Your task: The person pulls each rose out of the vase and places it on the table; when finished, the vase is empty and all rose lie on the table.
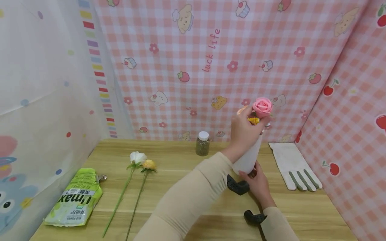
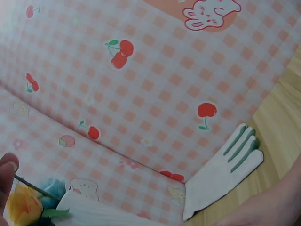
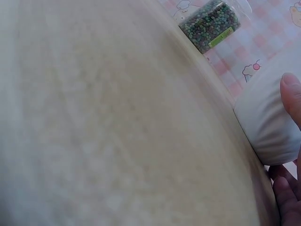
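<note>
Left sleeve [image 1: 187, 201] nearest. Pink rose [image 1: 262, 106] pinched by left hand [image 1: 244, 132] above tilted white vase [image 1: 248, 160], gripped low by right hand [image 1: 258, 184]. Yellow bloom [image 2: 23, 206], teal bloom [image 2: 53, 189] apparently placed; two flowers [image 1: 138, 158] left on surface [image 1: 172, 154].

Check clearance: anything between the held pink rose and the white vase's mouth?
Likely yes: a blue flower and a yellow flower crowd the mouth of the white vase. Nothing else visible stands between it and the pink rose in the left hand, though that hand hides part of the opening in the head view.
</note>
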Motion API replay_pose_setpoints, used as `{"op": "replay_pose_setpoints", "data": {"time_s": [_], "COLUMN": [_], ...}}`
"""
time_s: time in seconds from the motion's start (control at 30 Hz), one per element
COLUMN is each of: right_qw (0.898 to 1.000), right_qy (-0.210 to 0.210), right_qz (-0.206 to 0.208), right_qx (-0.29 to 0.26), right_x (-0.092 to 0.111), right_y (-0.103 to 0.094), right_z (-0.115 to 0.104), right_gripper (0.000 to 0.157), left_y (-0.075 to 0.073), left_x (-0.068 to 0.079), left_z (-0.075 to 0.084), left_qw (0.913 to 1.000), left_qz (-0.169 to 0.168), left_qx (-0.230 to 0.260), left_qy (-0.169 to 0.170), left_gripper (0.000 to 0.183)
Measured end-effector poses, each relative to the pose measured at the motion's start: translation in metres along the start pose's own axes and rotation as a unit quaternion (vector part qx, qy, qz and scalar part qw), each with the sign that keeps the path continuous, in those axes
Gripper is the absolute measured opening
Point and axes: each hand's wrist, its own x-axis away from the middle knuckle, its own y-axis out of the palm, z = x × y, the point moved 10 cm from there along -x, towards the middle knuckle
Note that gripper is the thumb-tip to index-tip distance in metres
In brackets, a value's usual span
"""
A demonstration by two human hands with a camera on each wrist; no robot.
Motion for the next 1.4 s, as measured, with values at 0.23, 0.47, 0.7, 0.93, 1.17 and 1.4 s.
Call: {"op": "replay_pose_setpoints", "data": {"time_s": [0.23,0.47,0.7,0.93,1.17,1.4], "right_qw": [1.0,1.0,1.0,1.0,1.0,1.0], "right_qy": [-0.005,-0.01,0.0,-0.002,-0.007,-0.014], "right_qz": [0.005,0.004,0.0,0.0,0.004,0.009], "right_qx": [0.012,0.014,0.011,0.004,0.001,-0.006], "right_x": [0.0,0.0,0.0,0.0,-0.001,-0.002], "right_y": [0.0,0.001,0.001,0.001,0.002,0.001], "right_z": [0.002,0.001,0.001,0.003,0.005,0.004], "right_gripper": [0.097,0.097,0.098,0.097,0.096,0.095], "left_y": [-0.006,-0.01,-0.012,-0.016,-0.024,-0.04], "left_x": [-0.001,-0.001,0.001,0.003,0.001,0.001], "left_z": [-0.017,-0.016,-0.024,-0.029,-0.028,-0.027], "left_qw": [0.9955,0.9996,0.9993,0.9975,0.9979,0.9946], "left_qz": [-0.013,-0.01,0.004,0.018,0.044,0.089], "left_qx": [0.088,0.025,-0.008,-0.03,0.001,0.047], "left_qy": [-0.033,-0.01,-0.038,-0.061,-0.047,-0.025], "left_gripper": [0.044,0.027,0.012,0.015,0.013,0.011]}}
